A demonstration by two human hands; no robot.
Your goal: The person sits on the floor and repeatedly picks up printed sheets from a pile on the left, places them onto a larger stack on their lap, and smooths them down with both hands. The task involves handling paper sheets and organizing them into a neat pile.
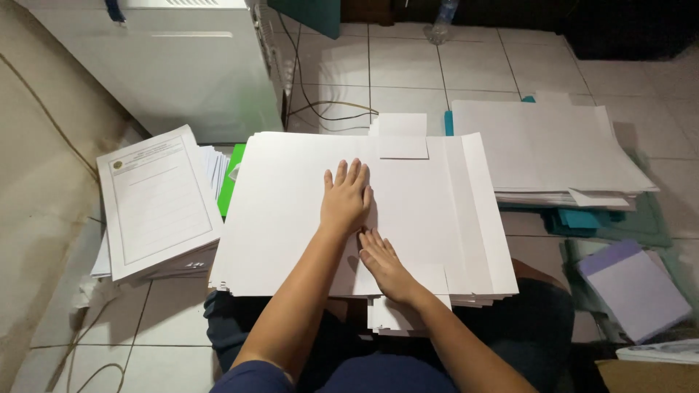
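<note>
A large white folded paperboard sheet (291, 211) lies on top of a stack of like sheets across the person's lap, above the tiled floor (408, 65). The left hand (345, 198) presses flat on it, grip released, fingers spread. The right hand (384, 263) also rests flat and open, just beside it. Uneven pressure could probably skew the sheet or slide the stack towards the printed paper pile (156, 204).

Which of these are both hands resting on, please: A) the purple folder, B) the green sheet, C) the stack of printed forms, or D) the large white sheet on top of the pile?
D: the left hand and right hand lie flat on the large white sheet.
</note>
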